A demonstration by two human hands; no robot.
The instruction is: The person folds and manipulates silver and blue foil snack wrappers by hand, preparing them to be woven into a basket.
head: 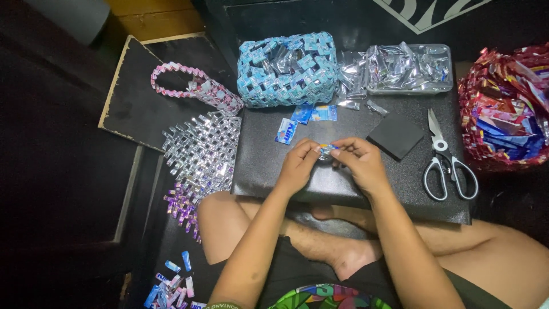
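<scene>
Both hands, left hand (297, 166) and right hand (361, 163), pinch a small crinkly foil strip (326, 151).

Scissors (449, 166) are lying right of the hands on the board (274, 171), a basket (287, 68) and tray (409, 68) sitting behind, a mat (201, 150) lying left.

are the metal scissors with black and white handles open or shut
Shut. The metal scissors with black and white handles lie flat on the black board, blades together in a single point and handle loops close side by side.
</scene>
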